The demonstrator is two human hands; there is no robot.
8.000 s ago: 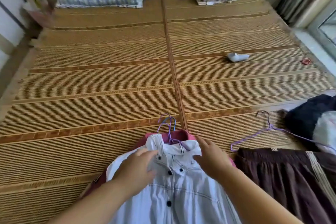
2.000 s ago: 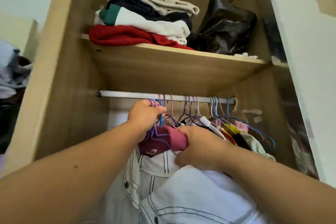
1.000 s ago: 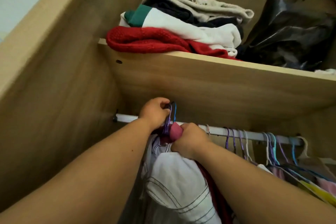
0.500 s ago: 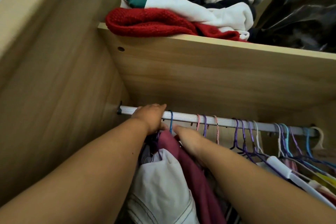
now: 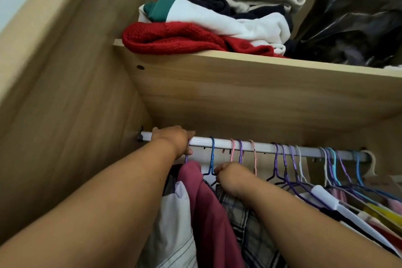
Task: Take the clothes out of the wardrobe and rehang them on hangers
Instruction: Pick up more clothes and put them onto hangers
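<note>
Left grip (image 5: 174, 141) round rail (image 5: 261, 147), folded clothes (image 5: 206, 19) on wardrobe shelf (image 5: 239, 85)

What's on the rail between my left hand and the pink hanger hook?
Only the blue hanger hangs there, seen in the head view; the rest of the rail between your left hand and the pink hook is bare.

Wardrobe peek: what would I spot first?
The bright red sweater at the bottom of the folded pile on the top shelf, beside a shiny black bag. Below, the left hand curls over the white rail of colourful hangers, and the right hand pinches the blue hanger.
</note>
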